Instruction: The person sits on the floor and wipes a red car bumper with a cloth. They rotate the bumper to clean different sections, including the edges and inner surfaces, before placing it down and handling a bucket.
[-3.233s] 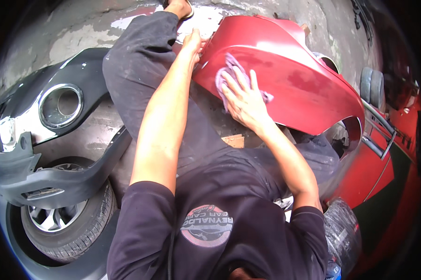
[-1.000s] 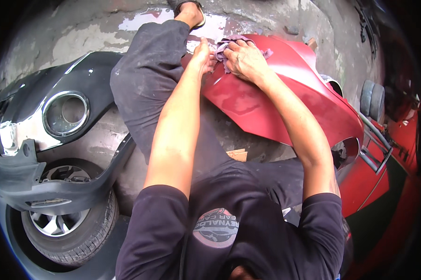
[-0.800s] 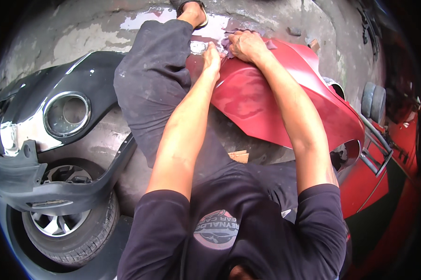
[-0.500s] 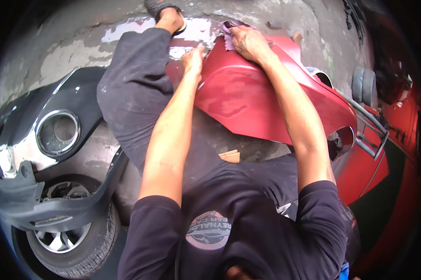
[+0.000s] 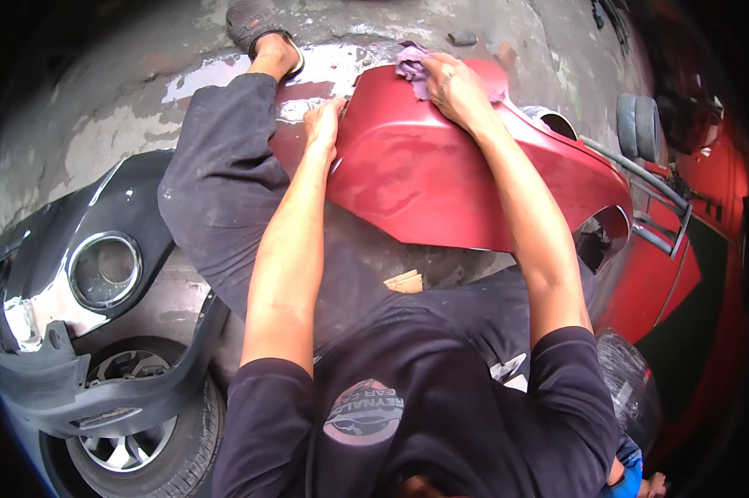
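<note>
A glossy red car body panel [image 5: 416,178] lies in front of me, with dull, smeared patches on its surface. My left hand [image 5: 323,129] is closed on its left edge, the fingertips partly hidden. A crumpled purple cloth [image 5: 413,68] is bunched in my right hand [image 5: 457,90]. That hand presses the cloth against the panel near its far edge, its fingers partly covered by the cloth.
At left, a black bumper [image 5: 134,195] with a round opening lies over a wheel [image 5: 200,432]. My outstretched leg [image 5: 225,158] is beside the panel. To the right are a metal frame [image 5: 669,241] and small tires [image 5: 638,127]. Another person's hand [image 5: 657,484] shows at lower right.
My right hand has slid the cloth rightward along the panel's far edge. The left hand stays at the left edge. The whole view has shifted slightly.
</note>
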`<state>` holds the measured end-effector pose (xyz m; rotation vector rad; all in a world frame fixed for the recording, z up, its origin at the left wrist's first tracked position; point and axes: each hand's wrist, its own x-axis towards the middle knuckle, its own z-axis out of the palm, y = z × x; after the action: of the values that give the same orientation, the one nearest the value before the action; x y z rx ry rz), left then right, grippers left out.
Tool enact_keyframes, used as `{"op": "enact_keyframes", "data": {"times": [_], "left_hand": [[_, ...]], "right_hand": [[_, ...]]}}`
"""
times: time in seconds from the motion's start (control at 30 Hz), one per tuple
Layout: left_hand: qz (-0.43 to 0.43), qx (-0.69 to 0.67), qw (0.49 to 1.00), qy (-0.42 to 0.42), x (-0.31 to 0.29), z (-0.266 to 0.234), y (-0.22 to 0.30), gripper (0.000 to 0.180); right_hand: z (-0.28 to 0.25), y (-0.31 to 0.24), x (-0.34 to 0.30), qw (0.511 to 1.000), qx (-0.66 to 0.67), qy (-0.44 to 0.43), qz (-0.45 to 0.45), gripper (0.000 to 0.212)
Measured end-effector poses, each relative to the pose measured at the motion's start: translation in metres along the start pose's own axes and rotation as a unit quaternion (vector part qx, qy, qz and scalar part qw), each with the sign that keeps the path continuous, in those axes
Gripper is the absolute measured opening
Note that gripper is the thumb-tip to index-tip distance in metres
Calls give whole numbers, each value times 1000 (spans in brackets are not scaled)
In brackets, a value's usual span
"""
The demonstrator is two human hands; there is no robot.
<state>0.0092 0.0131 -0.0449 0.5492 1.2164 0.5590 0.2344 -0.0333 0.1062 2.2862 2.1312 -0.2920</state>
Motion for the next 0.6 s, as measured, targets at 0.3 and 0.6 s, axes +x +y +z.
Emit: {"op": "enact_keyframes", "data": {"times": [0.3,0.6], "left_hand": [[7,57,998,16,1,4,-5,21],[33,44,998,21,1,5,-4,22]], "right_hand": [[19,-64,52,959,214,133,-133,31],[-77,23,-133,986,-140,96,-4,38]]}}
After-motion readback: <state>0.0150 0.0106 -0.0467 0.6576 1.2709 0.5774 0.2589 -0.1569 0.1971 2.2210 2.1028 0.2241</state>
